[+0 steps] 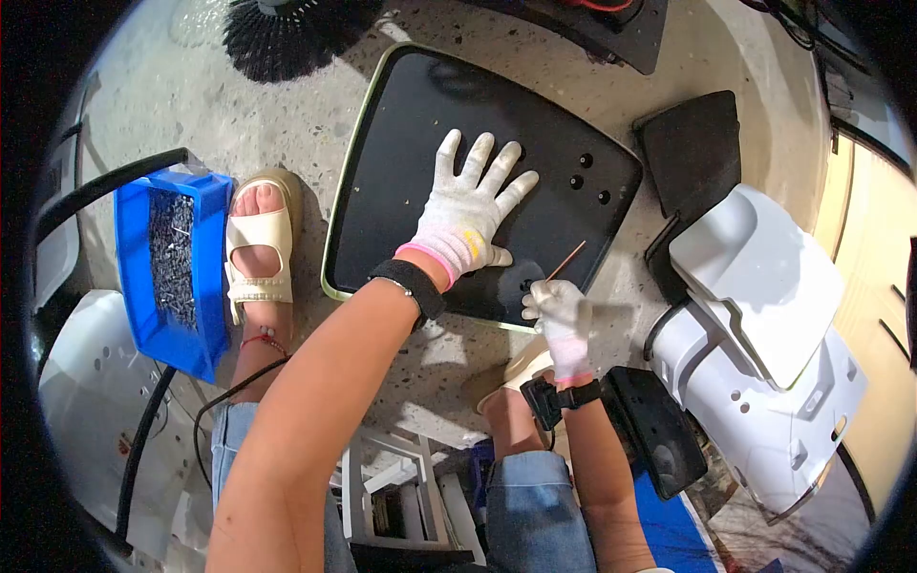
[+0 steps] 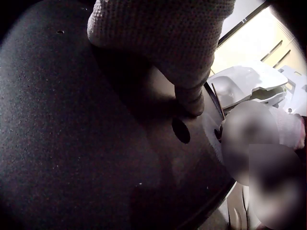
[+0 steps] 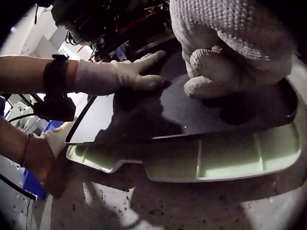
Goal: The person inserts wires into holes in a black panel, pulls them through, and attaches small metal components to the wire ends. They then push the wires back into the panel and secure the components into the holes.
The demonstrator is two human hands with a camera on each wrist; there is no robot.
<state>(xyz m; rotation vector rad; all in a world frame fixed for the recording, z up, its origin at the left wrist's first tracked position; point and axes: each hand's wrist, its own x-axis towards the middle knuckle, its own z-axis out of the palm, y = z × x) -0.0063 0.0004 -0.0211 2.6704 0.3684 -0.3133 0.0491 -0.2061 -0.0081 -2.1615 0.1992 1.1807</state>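
A black panel [image 1: 411, 143] with several round holes lies over a pale green shell [image 3: 230, 158] whose ribs show along the near side. My left hand [image 1: 468, 205], in a white knit glove, rests on the panel with fingers spread. At the panel's near right corner, my gloved right hand [image 1: 562, 320] pinches a thin copper-coloured rod [image 1: 566, 261] that points up and away. What the rod's lower end is like is hidden by the fingers. In the left wrist view the left thumb [image 2: 189, 98] stands beside a dark hole [image 2: 181, 130].
A blue bin [image 1: 212, 286] of small dark pieces stands left of a sandalled foot [image 1: 260, 234]. White plastic shells [image 1: 764, 277] are stacked at the right, near a dark flat piece [image 1: 693, 148]. A black brush [image 1: 296, 38] lies at the top; a small white frame [image 1: 401, 477] is below.
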